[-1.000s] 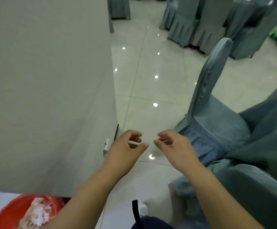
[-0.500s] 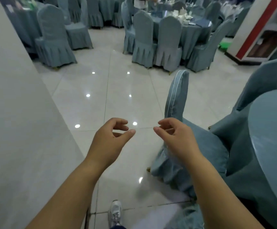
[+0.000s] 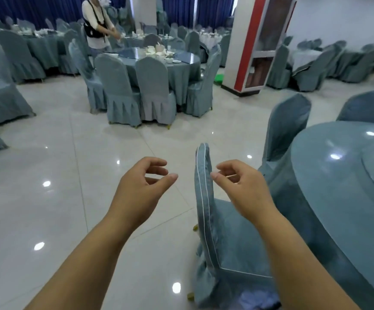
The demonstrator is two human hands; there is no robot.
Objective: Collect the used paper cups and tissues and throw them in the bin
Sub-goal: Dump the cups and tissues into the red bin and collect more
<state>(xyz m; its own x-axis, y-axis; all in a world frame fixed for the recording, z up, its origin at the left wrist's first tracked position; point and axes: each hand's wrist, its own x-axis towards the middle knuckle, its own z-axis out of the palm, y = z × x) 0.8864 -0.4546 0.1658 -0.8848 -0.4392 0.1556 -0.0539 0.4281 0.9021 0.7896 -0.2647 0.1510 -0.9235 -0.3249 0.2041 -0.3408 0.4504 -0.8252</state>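
Out of view goes the bin as the gaze lifts! Left hand [image 3: 141,189] and right hand [image 3: 241,186] hover loosely curled, empty. Cups, tissues? Perhaps that white clutter [image 3: 159,51] far ahead. Chair back [image 3: 202,175] beside the right hand could snag a stride.

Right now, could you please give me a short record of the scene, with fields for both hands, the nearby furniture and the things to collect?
left hand: fingers loosely curled, holding nothing
right hand: fingers loosely curled, holding nothing
nearest chair: blue-grey cover, backrest between the hands
round table: on the right, blue-grey cloth
far table: white crockery on top, ringed by covered chairs
other person: standing beyond the far table
cups and tissues: none identifiable from here
bin: not in view
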